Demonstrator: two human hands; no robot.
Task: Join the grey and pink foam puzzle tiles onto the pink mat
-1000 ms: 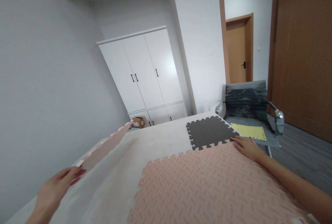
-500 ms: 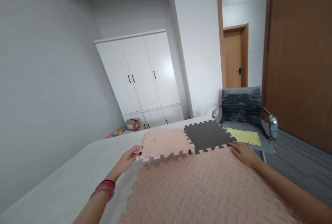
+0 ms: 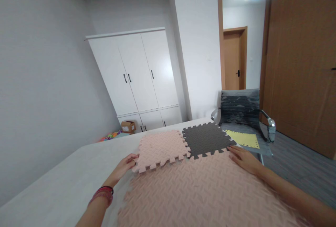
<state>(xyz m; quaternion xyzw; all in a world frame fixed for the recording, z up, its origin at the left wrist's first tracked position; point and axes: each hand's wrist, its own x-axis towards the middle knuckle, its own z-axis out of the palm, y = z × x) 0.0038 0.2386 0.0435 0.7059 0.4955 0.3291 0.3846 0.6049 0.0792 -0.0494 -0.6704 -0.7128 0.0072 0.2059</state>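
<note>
Pink tile [image 3: 161, 147] between hands | left hand [image 3: 126, 164]: fingers pinching its corner | right hand [image 3: 243, 158]: flat, grasping nothing, beside dark tile [image 3: 208, 139]

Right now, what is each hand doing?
Left hand: fingers closed on the near left corner of the small pink mat.
Right hand: open, resting where the dark gray mat meets the large pink mat.
</note>
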